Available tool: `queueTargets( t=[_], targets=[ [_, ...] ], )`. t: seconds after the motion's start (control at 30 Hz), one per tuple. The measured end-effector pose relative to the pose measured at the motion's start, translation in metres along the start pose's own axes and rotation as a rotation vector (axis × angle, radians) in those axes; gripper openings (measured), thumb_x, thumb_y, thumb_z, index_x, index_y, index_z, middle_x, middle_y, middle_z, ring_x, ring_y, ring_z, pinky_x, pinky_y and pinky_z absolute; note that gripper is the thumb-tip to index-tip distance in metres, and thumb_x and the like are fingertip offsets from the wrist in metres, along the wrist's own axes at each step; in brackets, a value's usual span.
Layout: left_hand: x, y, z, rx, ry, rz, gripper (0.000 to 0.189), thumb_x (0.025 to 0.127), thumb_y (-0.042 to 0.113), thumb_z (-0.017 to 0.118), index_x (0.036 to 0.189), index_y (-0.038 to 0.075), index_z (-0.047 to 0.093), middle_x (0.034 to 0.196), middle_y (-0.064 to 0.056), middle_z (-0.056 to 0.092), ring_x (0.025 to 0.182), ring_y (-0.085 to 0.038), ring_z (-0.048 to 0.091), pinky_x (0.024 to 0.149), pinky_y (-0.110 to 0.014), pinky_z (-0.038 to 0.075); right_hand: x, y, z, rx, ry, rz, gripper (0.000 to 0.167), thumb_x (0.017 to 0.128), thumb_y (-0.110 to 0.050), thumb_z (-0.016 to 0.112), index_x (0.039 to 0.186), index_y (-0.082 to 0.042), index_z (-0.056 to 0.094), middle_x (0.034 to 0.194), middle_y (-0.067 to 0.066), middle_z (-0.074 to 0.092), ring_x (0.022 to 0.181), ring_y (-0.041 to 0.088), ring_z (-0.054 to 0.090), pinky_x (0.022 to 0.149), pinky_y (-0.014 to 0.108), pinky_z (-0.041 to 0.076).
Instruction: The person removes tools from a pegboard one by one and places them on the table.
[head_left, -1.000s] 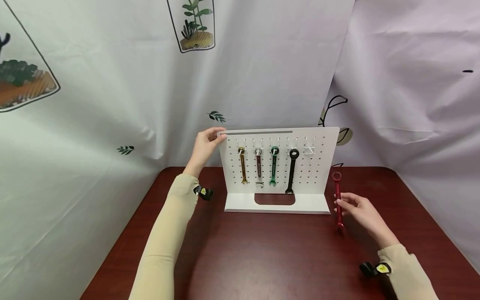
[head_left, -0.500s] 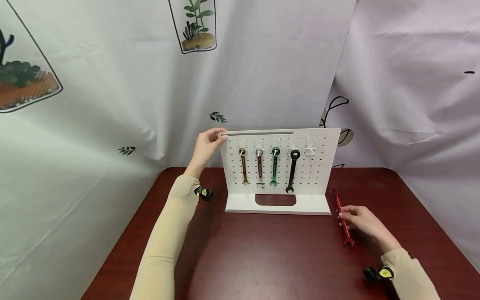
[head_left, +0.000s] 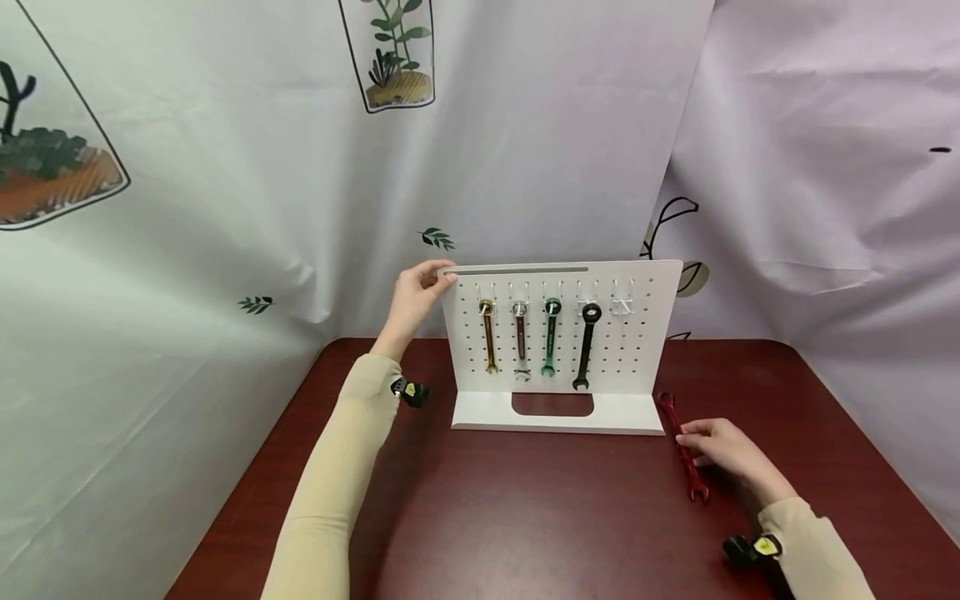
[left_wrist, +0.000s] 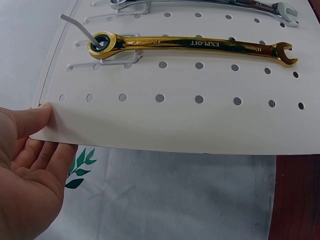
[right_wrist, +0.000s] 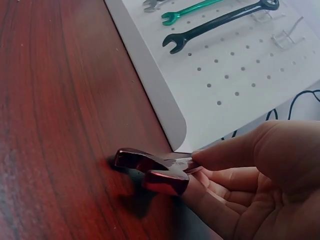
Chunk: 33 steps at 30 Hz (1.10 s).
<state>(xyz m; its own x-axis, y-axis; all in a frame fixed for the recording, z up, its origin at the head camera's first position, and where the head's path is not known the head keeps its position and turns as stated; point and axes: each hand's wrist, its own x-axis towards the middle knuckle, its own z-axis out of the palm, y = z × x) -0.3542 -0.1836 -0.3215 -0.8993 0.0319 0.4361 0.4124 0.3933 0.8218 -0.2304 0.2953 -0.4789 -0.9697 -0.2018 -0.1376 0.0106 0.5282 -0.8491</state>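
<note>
Currently, the right hand pinches a red wrench by its shank, thumb against fingers. Wrench position: low over the right part of the table, just right of the white pegboard stand. Orientation: slanted, ring end far and left, forked end near and right. Right-wrist view: forked end close above or on the wood, dark shadow next to it; cannot tell whether the shank touches the tabletop.

Left hand is clamped on the upper left corner of the pegboard stand, thumb on the front face, fingers behind the edge.

Stand: perforated panel upright, base flat on the far half of the table, rounded cut-out in the base. Hanging on white hooks, left to right: gold wrench, silver wrench, green wrench, black wrench. All four ring end up, forked end down. Gold one hangs nearest the left hand; left-wrist view shows EXPLOIT lettered on its shank. Another white hook projects to the right of the black wrench.

Surroundings: pale printed cloth behind the table, with plant motifs; light sleeves on both arms; small black device at the right wrist.
</note>
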Motion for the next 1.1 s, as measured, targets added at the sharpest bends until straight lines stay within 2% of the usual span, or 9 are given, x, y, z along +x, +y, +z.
queueTargets(
  t=[0.33,0.57,0.9,1.1],
  targets=[
    [0.000,0.001,0.000,0.023,0.007,0.021,0.030,0.097,0.022,0.071,0.122,0.005,0.070,0.075,-0.002,0.053,0.068,-0.016,0.044,0.062,-0.028,0.037,-0.002,-0.009,0.003,-0.073,0.065,0.025,0.031,0.096,-0.006,0.064,0.109,0.021,0.061,0.094,0.017,0.068,0.074,0.021,0.067,0.065,0.034,0.058],
    [0.002,-0.001,0.001,0.043,0.008,0.025,0.030,0.097,0.023,0.071,0.122,0.006,0.070,0.077,-0.002,0.061,0.069,-0.015,0.049,0.064,-0.029,0.040,-0.006,-0.009,0.006,-0.083,0.085,0.057,0.027,0.095,-0.008,0.066,0.108,0.017,0.063,0.086,0.011,0.070,0.070,0.018,0.067,0.062,0.033,0.058],
    [0.001,-0.002,0.001,0.049,0.016,0.035,0.029,0.097,0.023,0.070,0.122,0.007,0.071,0.071,-0.002,0.050,0.065,-0.017,0.042,0.061,-0.029,0.035,-0.010,-0.008,0.006,-0.108,0.102,0.072,0.024,0.093,-0.007,0.068,0.103,0.015,0.065,0.074,0.005,0.065,0.061,0.017,0.064,0.058,0.032,0.057],
    [-0.001,-0.003,0.002,0.033,0.013,0.032,0.032,0.097,0.024,0.070,0.124,0.006,0.070,0.075,-0.002,0.056,0.070,-0.018,0.047,0.064,-0.030,0.038,-0.011,-0.007,0.007,-0.104,0.122,0.075,0.023,0.092,-0.006,0.068,0.102,0.015,0.065,0.071,0.004,0.064,0.060,0.018,0.065,0.056,0.032,0.057]
  ],
)
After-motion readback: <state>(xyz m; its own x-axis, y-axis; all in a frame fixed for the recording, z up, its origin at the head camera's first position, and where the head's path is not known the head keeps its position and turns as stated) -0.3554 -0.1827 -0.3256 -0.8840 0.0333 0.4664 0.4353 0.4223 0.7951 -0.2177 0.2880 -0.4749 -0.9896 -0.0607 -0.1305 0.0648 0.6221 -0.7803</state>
